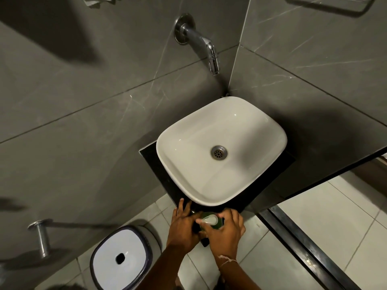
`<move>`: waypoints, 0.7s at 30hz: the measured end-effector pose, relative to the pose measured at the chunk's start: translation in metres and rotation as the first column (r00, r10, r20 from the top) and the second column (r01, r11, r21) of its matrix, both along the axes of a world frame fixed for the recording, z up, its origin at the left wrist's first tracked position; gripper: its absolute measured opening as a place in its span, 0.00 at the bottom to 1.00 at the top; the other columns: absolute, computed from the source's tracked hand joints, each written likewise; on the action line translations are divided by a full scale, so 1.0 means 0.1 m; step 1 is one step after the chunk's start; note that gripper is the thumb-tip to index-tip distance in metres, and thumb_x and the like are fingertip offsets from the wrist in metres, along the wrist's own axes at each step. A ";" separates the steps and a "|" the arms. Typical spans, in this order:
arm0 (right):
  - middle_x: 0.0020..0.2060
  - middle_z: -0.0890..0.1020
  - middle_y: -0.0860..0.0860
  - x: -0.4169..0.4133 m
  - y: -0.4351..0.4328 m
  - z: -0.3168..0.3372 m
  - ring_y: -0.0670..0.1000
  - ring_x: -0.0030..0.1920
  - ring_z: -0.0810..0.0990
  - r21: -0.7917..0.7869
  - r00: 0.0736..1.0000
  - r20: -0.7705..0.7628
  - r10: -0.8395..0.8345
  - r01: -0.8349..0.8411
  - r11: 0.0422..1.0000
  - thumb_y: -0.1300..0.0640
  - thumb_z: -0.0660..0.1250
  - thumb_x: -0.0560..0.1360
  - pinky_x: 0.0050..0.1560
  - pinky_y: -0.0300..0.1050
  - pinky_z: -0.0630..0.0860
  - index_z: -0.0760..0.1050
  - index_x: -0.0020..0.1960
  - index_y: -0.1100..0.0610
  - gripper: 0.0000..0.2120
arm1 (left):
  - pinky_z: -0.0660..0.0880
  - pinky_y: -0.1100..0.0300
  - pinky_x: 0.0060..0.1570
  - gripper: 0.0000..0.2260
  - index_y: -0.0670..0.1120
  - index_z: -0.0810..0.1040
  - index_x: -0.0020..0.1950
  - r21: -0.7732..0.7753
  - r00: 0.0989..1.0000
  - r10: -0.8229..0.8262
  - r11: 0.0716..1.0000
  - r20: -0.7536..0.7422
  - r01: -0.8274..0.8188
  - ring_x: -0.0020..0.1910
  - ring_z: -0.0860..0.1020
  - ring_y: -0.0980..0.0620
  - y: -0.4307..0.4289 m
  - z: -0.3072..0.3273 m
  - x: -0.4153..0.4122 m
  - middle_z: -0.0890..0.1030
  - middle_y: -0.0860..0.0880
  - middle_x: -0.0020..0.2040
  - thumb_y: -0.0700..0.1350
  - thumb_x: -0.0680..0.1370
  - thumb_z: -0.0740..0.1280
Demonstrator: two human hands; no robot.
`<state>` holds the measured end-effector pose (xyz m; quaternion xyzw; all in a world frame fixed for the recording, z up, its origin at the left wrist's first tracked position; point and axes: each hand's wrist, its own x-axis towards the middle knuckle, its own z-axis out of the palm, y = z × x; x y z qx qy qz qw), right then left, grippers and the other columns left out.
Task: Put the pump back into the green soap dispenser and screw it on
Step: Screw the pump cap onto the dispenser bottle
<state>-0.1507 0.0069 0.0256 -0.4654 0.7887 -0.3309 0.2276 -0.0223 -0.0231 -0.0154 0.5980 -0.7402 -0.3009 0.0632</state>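
Observation:
The green soap dispenser (215, 223) stands on the black counter (152, 162) at its front corner, just in front of the white basin. A pale pump head (210, 219) sits on top of it. My right hand (225, 233) wraps around the bottle and pump from the right, fingers closed on the pump. My left hand (182, 227) presses against the bottle's left side, fingers spread along the counter edge. The bottle's lower body is hidden by both hands.
A white basin (219, 151) with a metal drain fills the counter. A chrome tap (206, 45) juts from the grey tiled wall above it. A white-lidded bin (120, 257) stands on the tiled floor at the lower left. A metal wall peg (40, 237) sticks out at the left.

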 end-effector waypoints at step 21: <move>0.52 0.78 0.43 -0.19 0.10 -0.02 0.55 0.63 0.71 -0.012 0.992 -0.062 0.106 -0.107 0.994 0.41 0.78 0.58 0.63 0.59 0.64 0.78 0.42 0.45 0.17 | 0.46 0.44 0.76 0.29 0.62 0.69 0.69 0.000 1.000 -0.028 1.000 0.012 0.028 0.78 0.40 0.44 -0.01 0.01 0.00 0.52 0.53 0.80 0.63 0.68 0.70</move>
